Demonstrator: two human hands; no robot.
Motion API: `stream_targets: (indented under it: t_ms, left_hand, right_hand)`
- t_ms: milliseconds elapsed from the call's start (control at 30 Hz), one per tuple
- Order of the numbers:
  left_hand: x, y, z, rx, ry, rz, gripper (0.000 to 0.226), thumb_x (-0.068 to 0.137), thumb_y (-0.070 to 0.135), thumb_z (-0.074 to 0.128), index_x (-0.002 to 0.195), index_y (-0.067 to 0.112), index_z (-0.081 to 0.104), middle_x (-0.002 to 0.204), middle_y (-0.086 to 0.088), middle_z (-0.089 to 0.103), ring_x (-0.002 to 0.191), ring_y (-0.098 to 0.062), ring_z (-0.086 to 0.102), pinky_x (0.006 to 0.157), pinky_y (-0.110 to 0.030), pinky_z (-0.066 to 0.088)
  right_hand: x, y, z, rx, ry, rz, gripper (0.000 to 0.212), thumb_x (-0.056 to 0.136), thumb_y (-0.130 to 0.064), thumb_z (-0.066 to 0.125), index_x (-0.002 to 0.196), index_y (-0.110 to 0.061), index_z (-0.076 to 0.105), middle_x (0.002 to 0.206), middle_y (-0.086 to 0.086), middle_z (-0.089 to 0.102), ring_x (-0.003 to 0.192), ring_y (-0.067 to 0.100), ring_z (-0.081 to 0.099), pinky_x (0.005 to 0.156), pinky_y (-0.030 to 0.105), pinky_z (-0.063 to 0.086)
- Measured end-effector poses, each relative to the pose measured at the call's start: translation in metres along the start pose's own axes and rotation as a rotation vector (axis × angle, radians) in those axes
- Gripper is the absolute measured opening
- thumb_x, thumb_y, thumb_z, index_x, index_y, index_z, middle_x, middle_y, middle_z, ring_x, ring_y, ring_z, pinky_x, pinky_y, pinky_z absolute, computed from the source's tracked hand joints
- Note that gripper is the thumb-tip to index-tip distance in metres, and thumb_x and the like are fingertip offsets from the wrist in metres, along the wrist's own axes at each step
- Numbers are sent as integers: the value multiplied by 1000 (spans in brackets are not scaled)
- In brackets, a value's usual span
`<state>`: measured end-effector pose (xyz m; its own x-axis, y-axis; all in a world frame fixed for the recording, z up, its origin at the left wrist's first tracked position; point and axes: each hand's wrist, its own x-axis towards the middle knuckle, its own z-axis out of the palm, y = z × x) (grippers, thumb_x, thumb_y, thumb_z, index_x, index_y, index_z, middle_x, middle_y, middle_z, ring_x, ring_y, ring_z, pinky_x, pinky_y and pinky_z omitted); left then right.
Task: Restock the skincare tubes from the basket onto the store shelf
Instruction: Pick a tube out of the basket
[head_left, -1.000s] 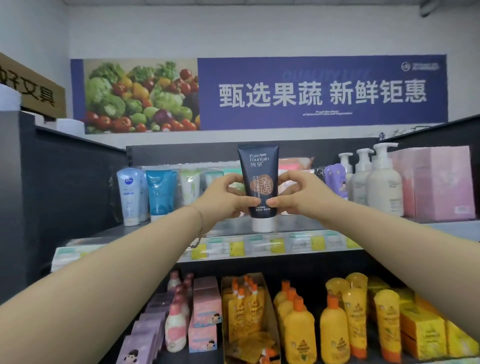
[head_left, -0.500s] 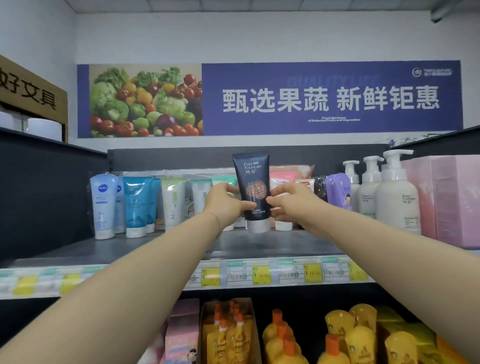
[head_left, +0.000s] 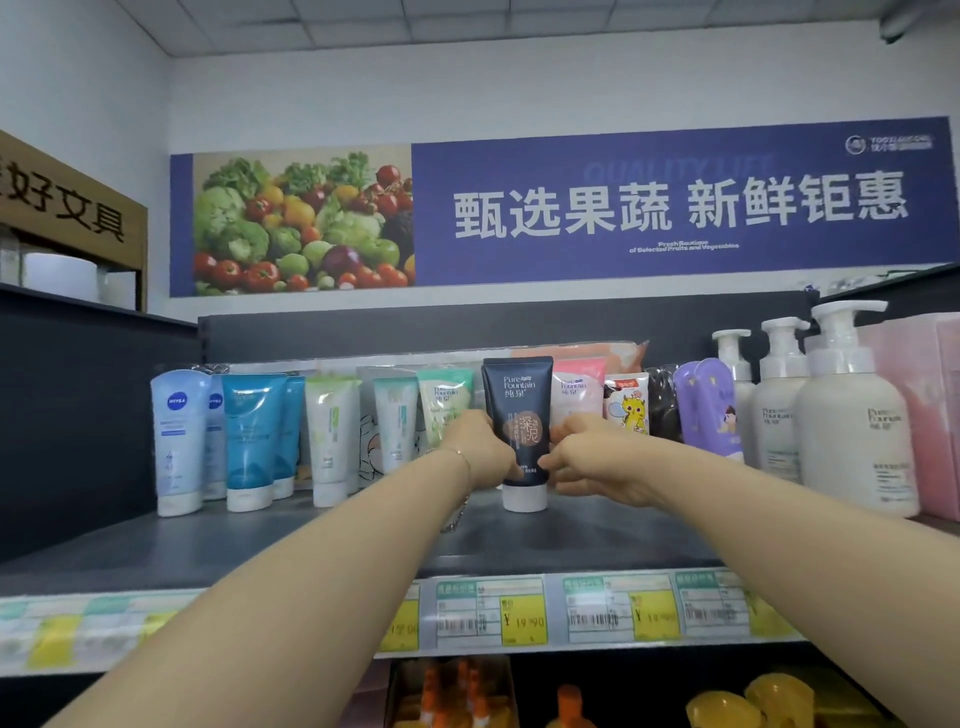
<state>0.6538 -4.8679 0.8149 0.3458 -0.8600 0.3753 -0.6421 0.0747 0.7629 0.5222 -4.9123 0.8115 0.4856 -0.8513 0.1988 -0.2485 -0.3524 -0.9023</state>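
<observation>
A dark navy skincare tube (head_left: 519, 410) with a white cap stands upright, cap down, on the grey top shelf (head_left: 311, 545). Its cap appears to touch the shelf surface. My left hand (head_left: 480, 449) grips the tube's left side and my right hand (head_left: 587, 457) grips its right side. It stands in a row of tubes, between a green-topped tube (head_left: 444, 402) on its left and a pink tube (head_left: 576, 395) on its right. The basket is out of view.
Blue and white tubes (head_left: 249, 441) line the shelf's left part. Purple packs (head_left: 709, 410), white pump bottles (head_left: 852, 426) and pink boxes (head_left: 930, 415) fill the right. Price tags (head_left: 519, 610) run along the shelf's front edge. Orange and yellow bottles (head_left: 722, 701) stand on the shelf below.
Both hands have carried the navy tube forward and down, from the air in front of the shelf into the row of tubes. The camera view has tilted upward.
</observation>
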Motion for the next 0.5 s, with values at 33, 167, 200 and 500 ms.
stream_targets:
  t_ms: [33,167,200,500]
  left_hand:
    - [3,-1,2,9,-1,1,38,68,-9,74,69,12,43,79,-11,53,84,-25,56,89,-48,53]
    - [13,-2,4,35,-48,-28,34,68,-8,72,67,11,44,72,-9,51,79,-23,51,87,-45,55]
    - [14,-1,4,60,-64,-31,31,70,-6,72,70,10,45,77,-9,52,79,-22,49,86,-42,54]
    - [7,-6,-5,218,-170,-43,31,81,6,70,92,12,42,91,-10,50,80,-25,50,67,-32,46]
  right_hand:
    - [4,1,1,7,-12,2,18,91,6,49,87,-11,52,88,6,61,85,18,60,89,34,51]
    - [14,2,1,7,-49,23,19,90,7,49,85,-11,52,91,10,62,90,22,59,89,35,51]
    - [16,2,1,-19,-55,32,18,90,5,50,86,-12,51,95,12,62,92,22,58,86,36,51]
    - [18,5,-1,-215,-69,74,38,89,-11,60,122,-16,42,111,7,53,100,20,53,79,33,46]
